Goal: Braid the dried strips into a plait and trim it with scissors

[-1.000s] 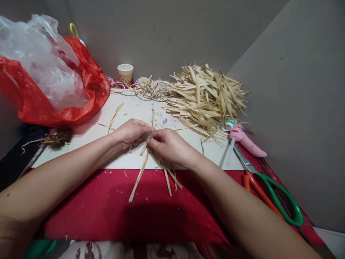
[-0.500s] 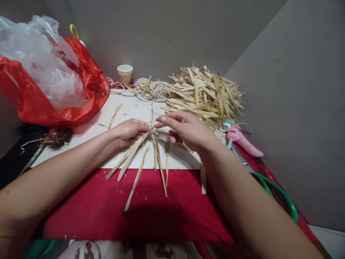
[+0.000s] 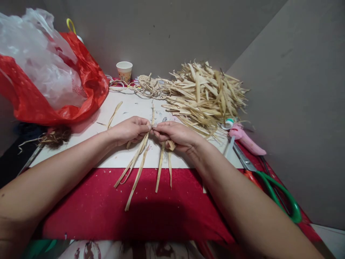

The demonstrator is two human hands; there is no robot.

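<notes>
Pale dried husk strips fan out toward me from a joined point above the white board. My left hand pinches them at that point between thumb and fingers. Right beside it, thumb almost touching the other thumb, my right hand is closed on the same strips. Some ends hang below the right hand, over the board's front edge. One narrow piece sticks up beyond the fingertips. The joined point itself is mostly hidden by the fingers. A loose strip lies across the board's edge onto the red cloth.
Behind the right hand is a large heap of dried strips. Green-handled scissors and a pink glue gun lie at right. A paper cup and coiled cord stand at the back. A red plastic bag fills the left.
My right hand, fingers apart before, has lowered and moved left to close on the strips beside my left hand. The hanging strips have shifted, several drawn closer together.
</notes>
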